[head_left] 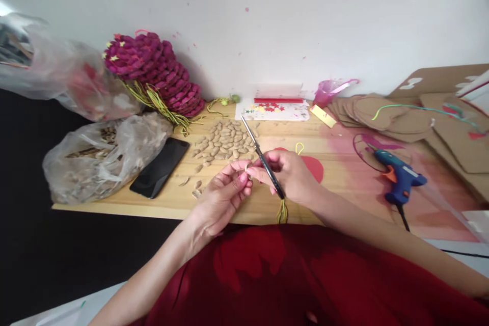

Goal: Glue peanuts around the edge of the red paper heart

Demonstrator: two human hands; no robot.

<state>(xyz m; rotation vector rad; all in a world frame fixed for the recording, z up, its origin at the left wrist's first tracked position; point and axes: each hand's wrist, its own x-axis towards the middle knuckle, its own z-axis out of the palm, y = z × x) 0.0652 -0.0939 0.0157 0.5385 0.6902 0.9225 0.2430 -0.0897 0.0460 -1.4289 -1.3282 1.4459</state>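
In front of me, my left hand (229, 188) is closed, pinching a small tan nutshell (249, 168) between thumb and fingers. My right hand (292, 173) is closed too, its fingertips meeting the same shell. A slim tool with a silver tip and dark handle (263, 159) lies across my right hand, pointing up and left; I cannot tell its exact kind. Beyond my hands spreads a pile of tan nutshells (225, 140), with a few loose ones by my left hand. A red rounded piece (314, 167) with a yellow loop (300, 148) lies partly hidden behind my right hand.
On the left are a black phone (160, 168), a plastic bag of shells (103, 163) and magenta shell-covered decorations (164, 71). A white sheet with paper stars (244, 112) lies at the back. To the right are a blue glue gun (401, 175), a pink cup (324, 92) and cardboard discs (389, 117).
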